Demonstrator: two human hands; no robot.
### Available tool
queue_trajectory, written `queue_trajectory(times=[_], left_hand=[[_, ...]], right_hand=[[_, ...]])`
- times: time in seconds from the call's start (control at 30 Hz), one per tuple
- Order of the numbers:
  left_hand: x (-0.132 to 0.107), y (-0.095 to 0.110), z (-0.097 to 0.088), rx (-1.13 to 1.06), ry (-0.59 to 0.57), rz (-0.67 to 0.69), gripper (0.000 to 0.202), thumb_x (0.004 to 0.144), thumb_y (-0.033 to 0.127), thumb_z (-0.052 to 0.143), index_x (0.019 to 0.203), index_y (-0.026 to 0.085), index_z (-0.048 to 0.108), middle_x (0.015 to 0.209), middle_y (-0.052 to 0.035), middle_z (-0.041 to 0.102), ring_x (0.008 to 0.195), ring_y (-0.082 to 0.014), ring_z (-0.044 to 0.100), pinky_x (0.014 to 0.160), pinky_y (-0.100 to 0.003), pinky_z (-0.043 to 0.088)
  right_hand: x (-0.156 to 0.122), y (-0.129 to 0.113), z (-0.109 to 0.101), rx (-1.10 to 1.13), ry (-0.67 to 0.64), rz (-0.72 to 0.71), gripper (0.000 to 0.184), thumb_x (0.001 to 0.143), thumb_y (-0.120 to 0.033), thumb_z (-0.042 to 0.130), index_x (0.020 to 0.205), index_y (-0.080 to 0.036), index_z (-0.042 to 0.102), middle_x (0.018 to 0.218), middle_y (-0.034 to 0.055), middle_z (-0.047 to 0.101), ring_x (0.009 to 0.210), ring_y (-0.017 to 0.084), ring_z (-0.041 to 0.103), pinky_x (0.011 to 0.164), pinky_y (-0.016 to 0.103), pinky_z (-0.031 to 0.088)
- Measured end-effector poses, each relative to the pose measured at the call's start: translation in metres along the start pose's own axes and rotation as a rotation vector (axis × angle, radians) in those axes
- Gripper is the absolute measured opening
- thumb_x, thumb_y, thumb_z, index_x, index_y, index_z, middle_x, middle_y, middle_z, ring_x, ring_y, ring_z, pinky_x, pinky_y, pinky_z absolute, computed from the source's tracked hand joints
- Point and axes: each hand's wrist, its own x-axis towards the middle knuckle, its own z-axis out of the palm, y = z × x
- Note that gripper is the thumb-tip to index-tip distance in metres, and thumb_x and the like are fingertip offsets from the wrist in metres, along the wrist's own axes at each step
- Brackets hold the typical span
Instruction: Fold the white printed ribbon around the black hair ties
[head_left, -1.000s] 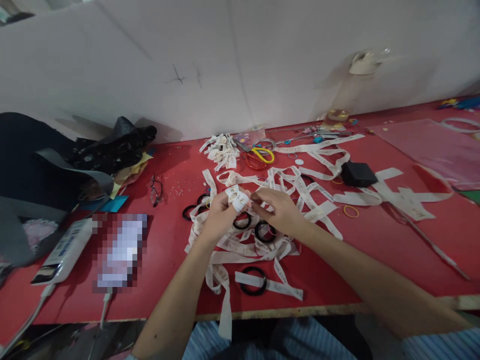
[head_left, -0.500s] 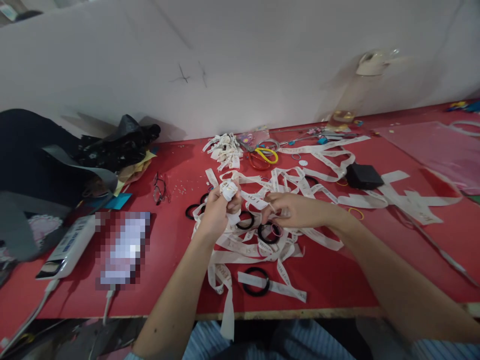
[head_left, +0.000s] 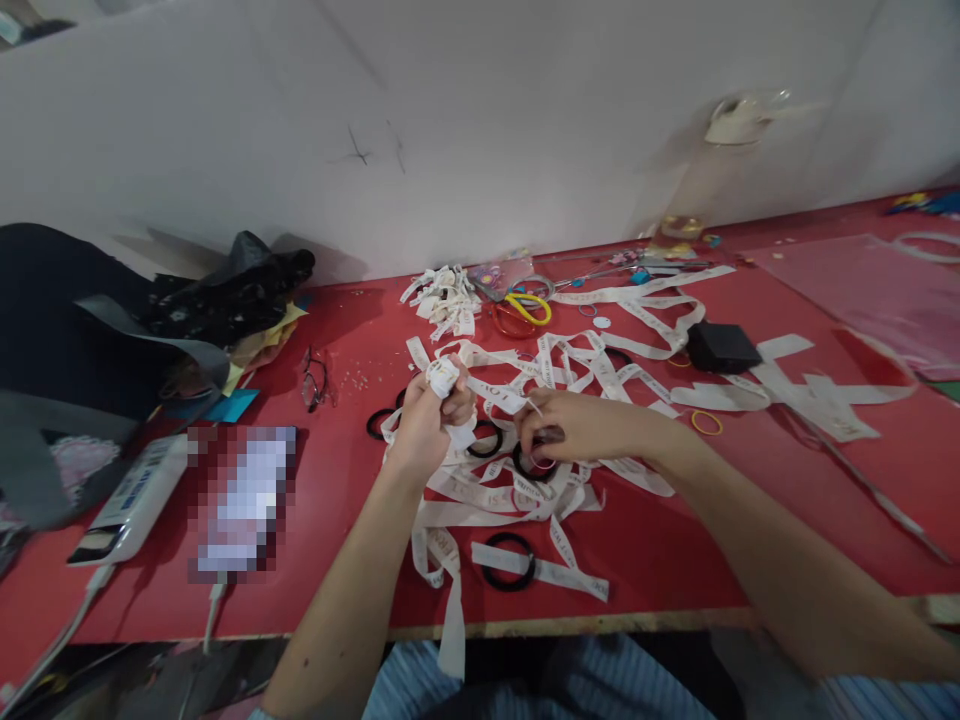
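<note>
My left hand (head_left: 426, 425) is closed around a bunched-up roll of white printed ribbon (head_left: 442, 377), which pokes out above the thumb. A flat strip of the ribbon stretches from it to my right hand (head_left: 574, 425), whose fingers pinch the strip's end. Beneath both hands lies a loose heap of similar ribbon (head_left: 495, 490) with several black hair ties in it. One black hair tie (head_left: 486, 439) shows between the hands. Nearer the table edge, another black hair tie (head_left: 509, 562) has a short ribbon piece lying across it.
Behind the hands are a pile of small ribbon pieces (head_left: 442, 300) and yellow-and-red-handled scissors (head_left: 529, 308). A black block (head_left: 724, 347) sits on ribbon at the right. A phone (head_left: 247, 500), eyeglasses (head_left: 311, 382) and a white power bank (head_left: 135, 495) lie on the left.
My right hand's fingers have curled in a little, still on the ribbon strip. The ribbon roll in my left hand has turned slightly. The whole view has shifted a little.
</note>
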Motion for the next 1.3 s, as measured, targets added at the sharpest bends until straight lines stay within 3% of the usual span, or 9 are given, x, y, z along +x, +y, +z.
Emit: queue_trajectory(times=[0.4,0.63,0.77,0.9,1.1,1.23,1.3], left_hand=[[0.000,-0.001,0.001,0.014,0.017,0.008,0.034,0.073,0.036,0.072,0.063,0.016,0.047,0.045,0.0097,0.026,0.039,-0.0014,0.021,0.041,-0.016,0.017],[0.001,-0.002,0.002,0.010,-0.007,0.001,0.034,0.073,0.036,0.073,0.064,0.017,0.047,0.046,0.0098,0.027,0.039,-0.0015,0.022,0.041,-0.016,0.018],[0.000,-0.002,0.003,0.035,0.013,0.011,0.034,0.072,0.036,0.074,0.062,0.016,0.047,0.045,0.0097,0.028,0.039,-0.0014,0.023,0.041,-0.016,0.018],[0.000,-0.004,0.003,0.086,0.007,0.050,0.033,0.075,0.035,0.071,0.061,0.016,0.048,0.044,0.0093,0.029,0.040,-0.0014,0.023,0.042,-0.016,0.019],[0.002,-0.007,0.004,0.272,-0.005,0.085,0.030,0.074,0.035,0.070,0.064,0.016,0.050,0.047,0.0084,0.033,0.043,-0.0022,0.024,0.044,-0.017,0.017],[0.003,-0.006,0.004,0.333,0.012,0.084,0.032,0.074,0.038,0.070,0.064,0.016,0.049,0.049,0.0081,0.034,0.044,-0.0022,0.024,0.044,-0.018,0.019],[0.003,-0.004,0.004,0.359,0.024,0.093,0.034,0.074,0.039,0.069,0.063,0.016,0.047,0.050,0.0078,0.034,0.044,-0.0023,0.025,0.044,-0.018,0.020]], right_hand=[[0.004,0.004,0.007,-0.266,0.039,0.079,0.009,0.085,-0.020,0.064,0.087,-0.020,0.072,0.096,0.0079,0.064,0.094,0.022,0.060,0.081,0.033,0.048],[0.004,0.000,0.017,-0.377,0.138,0.108,0.011,0.088,-0.017,0.058,0.087,-0.017,0.069,0.110,0.0146,0.063,0.097,0.026,0.063,0.079,0.036,0.050],[0.008,-0.001,0.015,-0.245,0.202,0.148,0.019,0.093,-0.023,0.051,0.097,-0.015,0.067,0.105,0.0146,0.066,0.097,0.025,0.064,0.085,0.036,0.049],[0.012,-0.001,0.011,-0.093,0.341,0.295,0.015,0.086,-0.019,0.054,0.096,-0.015,0.065,0.089,0.0091,0.069,0.082,0.021,0.065,0.076,0.031,0.049],[0.015,0.006,0.018,0.462,0.609,0.336,0.023,0.069,-0.011,0.052,0.087,-0.018,0.065,0.085,0.0019,0.069,0.075,0.014,0.064,0.069,0.026,0.049],[0.016,0.004,0.017,0.561,0.631,0.399,0.014,0.075,-0.026,0.063,0.085,-0.018,0.066,0.080,0.0017,0.067,0.063,0.011,0.060,0.058,0.024,0.046],[0.015,0.001,0.014,0.607,0.620,0.412,0.020,0.077,-0.036,0.066,0.084,-0.018,0.065,0.077,0.0014,0.066,0.060,0.010,0.059,0.057,0.024,0.046]])
